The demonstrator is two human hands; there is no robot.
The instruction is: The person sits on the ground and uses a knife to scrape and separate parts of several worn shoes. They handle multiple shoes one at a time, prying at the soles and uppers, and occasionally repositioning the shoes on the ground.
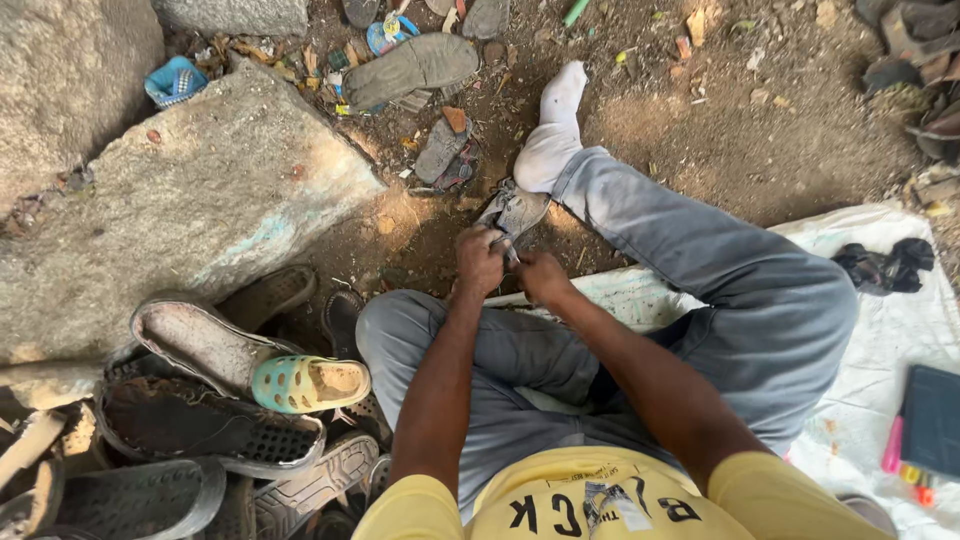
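Note:
I sit on the ground with grey trousers and a white sock on my stretched right foot. My left hand (478,260) and my right hand (541,275) are both closed around a worn grey shoe piece (514,212), held just above the dirt between my knees. The fingers hide the near end of it. Whether a tool is in either hand cannot be told.
A big flat stone (190,200) lies to the left. Old sandals and soles pile up at lower left, among them a green perforated clog (305,384). A grey sole (410,68) lies farther off. A white sheet (880,330) at right holds a black rag (885,266) and a dark book (932,420).

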